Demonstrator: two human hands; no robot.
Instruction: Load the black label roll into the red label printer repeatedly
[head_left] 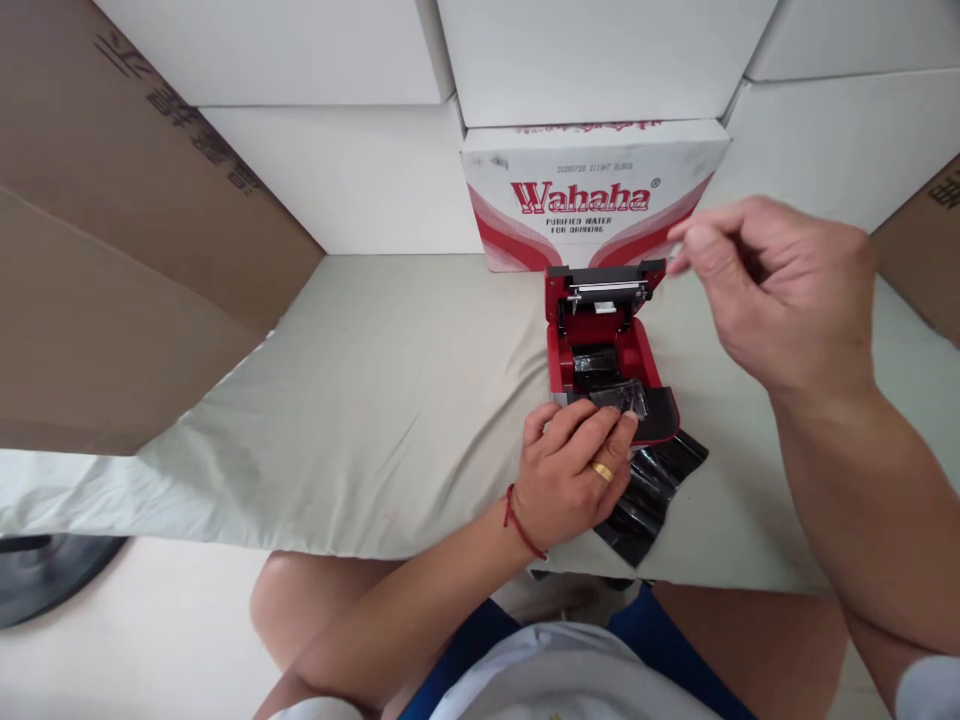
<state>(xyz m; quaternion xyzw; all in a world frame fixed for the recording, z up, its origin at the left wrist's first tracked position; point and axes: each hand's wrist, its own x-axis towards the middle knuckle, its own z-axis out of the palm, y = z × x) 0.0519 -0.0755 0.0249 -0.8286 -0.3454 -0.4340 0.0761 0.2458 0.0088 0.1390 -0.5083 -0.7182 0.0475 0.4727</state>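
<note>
A small red and black device (553, 360), which looks like a label printer, lies on the cloth with its lid (606, 275) tipped up. A roller and metal bar show inside the lid. Shiny black film (595, 362) is wound in the red body, and a glossy crinkled piece lies over the front edge. My left hand (577, 465) is closed over that front edge, fingers pressed on the film. More black film (646, 500) hangs below it. My right hand (780, 285) is raised right of the lid, thumb and fingers pinched; what they hold, if anything, is too small to name.
A white and red Wahaha water carton (585, 205) stands right behind the device. White boxes (337, 180) are stacked along the back. Brown cardboard boxes (150, 270) flank the left and right. Pale green cloth (360, 380) covers the table, whose front edge is near my knees.
</note>
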